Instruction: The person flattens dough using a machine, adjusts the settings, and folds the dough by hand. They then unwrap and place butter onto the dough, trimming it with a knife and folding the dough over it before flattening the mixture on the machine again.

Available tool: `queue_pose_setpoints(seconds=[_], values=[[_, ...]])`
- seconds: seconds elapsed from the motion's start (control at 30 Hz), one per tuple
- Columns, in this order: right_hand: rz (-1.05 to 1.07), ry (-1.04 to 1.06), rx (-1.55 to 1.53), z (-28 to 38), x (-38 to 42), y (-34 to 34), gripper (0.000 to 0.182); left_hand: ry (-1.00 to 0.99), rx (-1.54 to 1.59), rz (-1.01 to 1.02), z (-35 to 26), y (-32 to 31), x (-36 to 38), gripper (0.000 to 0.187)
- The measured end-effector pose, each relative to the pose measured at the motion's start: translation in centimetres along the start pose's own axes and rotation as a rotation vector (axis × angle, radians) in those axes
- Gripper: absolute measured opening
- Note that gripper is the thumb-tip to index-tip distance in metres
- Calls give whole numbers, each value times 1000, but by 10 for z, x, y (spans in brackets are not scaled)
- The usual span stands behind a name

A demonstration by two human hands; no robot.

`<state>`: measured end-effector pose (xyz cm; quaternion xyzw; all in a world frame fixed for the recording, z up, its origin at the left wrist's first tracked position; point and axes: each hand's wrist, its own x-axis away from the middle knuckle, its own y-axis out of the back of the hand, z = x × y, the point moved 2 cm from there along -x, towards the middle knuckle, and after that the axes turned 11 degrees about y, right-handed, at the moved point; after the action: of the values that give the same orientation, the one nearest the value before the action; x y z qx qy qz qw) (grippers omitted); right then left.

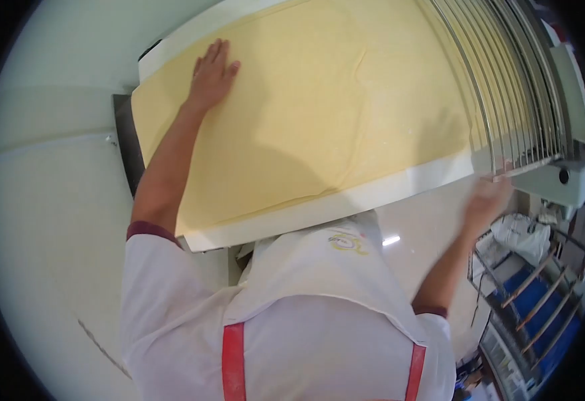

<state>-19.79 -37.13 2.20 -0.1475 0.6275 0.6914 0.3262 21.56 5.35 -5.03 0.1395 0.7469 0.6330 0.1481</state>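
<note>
A wide sheet of yellow dough lies over a white belt, with folds and creases near its right part and its near edge. My left hand rests flat on the dough toward the far left, fingers spread a little. My right hand is at the near corner of the metal rod guard on the right, beside the belt. It is smeared by motion, and whether its fingers hold the guard does not show.
Beyond the guard is a pale green machine housing. At the lower right a rack with wooden rods and a plastic bag stand near my right arm. A pale wall runs along the left.
</note>
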Motion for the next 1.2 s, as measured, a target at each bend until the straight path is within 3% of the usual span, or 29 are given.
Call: queue_pose_setpoints(seconds=[0.03, 0.07, 0.1, 0.13, 0.2, 0.3, 0.4, 0.43, 0.53, 0.63, 0.73, 0.93, 1.03, 1.13, 1.2], values=[[193, -238, -205, 59, 13, -30, 61, 17, 9, 14, 12, 3, -6, 66], [293, -293, -345, 119, 21, -52, 72, -11, 27, 5, 21, 3, -12, 65], [447, -207, -284, 164, 26, -65, 78, -41, 42, -2, 28, 3, -22, 64], [546, -269, -192, 199, 35, -81, 82, -77, 55, -22, 31, 2, -34, 63], [627, -206, -88, 249, 33, -89, 81, -96, 90, -71, 31, 2, -57, 52], [295, -338, -635, 260, 37, -87, 74, -75, 183, -18, 20, 6, -91, 48], [-372, -1058, -1406, 274, 43, -92, 62, 62, 136, 235, -1, 19, -115, 53], [-481, -1220, -1396, 284, 39, -88, 59, 117, 87, 342, -11, 23, -119, 54], [-178, -1298, -1319, 304, 58, -90, 49, 56, 105, 358, -40, 25, -122, 58], [-99, -1220, -1218, 301, 55, -110, 36, -104, 156, -41, -57, -1, -120, 55], [178, -1235, -1076, 290, 33, -88, 24, -223, 284, -92, -66, 8, -127, 48], [153, -1211, -1093, 259, 16, -64, 27, -101, 456, -24, -99, 50, -141, 47], [224, -1224, -1045, 241, 37, -85, 28, -94, 240, 38, -79, 0, -163, 53], [-107, -1350, -1153, 248, 37, -91, 29, -12, 297, 313, -82, -9, -184, 61], [-62, -1349, -1108, 242, 39, -92, 29, -33, 315, 411, -102, -27, -210, 65]])
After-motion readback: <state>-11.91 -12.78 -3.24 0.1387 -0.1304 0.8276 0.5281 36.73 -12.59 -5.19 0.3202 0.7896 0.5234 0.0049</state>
